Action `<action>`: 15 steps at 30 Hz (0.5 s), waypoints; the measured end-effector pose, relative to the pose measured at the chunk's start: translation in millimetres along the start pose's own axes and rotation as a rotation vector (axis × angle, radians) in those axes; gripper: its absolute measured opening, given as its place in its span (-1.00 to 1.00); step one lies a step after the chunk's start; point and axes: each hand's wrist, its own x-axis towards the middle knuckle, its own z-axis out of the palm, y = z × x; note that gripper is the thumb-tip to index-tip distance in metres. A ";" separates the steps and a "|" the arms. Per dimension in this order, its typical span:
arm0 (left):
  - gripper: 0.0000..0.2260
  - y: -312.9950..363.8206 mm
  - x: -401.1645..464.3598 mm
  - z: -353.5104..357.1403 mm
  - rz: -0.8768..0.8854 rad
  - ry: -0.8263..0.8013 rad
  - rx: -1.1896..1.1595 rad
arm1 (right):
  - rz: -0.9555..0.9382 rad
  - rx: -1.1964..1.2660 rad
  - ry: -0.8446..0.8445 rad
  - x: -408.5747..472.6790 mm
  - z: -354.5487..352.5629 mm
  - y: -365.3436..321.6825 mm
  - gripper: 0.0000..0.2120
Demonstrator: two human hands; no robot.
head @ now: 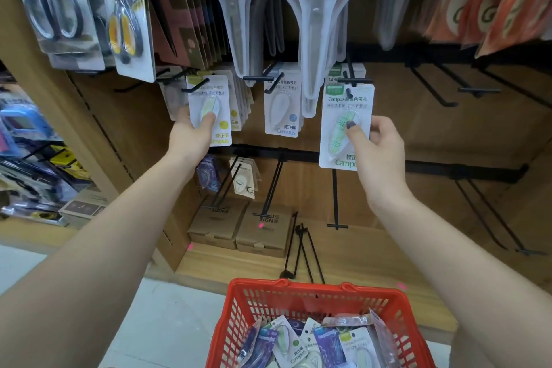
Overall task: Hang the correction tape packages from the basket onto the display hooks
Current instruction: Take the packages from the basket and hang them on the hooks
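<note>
My left hand [191,134] grips a yellow correction tape package [210,104] whose top hole sits at the tip of a black display hook [195,86]. My right hand [376,149] pinches a green-checked correction tape package [343,119], its top at another black hook [354,81]. Between them a blue package [282,104] hangs on a third hook. At the bottom stands the red basket [298,296] holding several more packages [310,343].
Packaged scissors [313,9] hang just above the hooks. Bare black hooks [478,89] stick out at the right and on the lower rail [337,197]. Cardboard boxes [239,227] sit on the wooden shelf base. Other goods fill the left shelf.
</note>
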 end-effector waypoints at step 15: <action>-0.49 -3.2 27.9 16.3 -0.069 -0.085 0.284 | 0.102 -0.355 -0.019 89.9 27.8 25.3 -0.70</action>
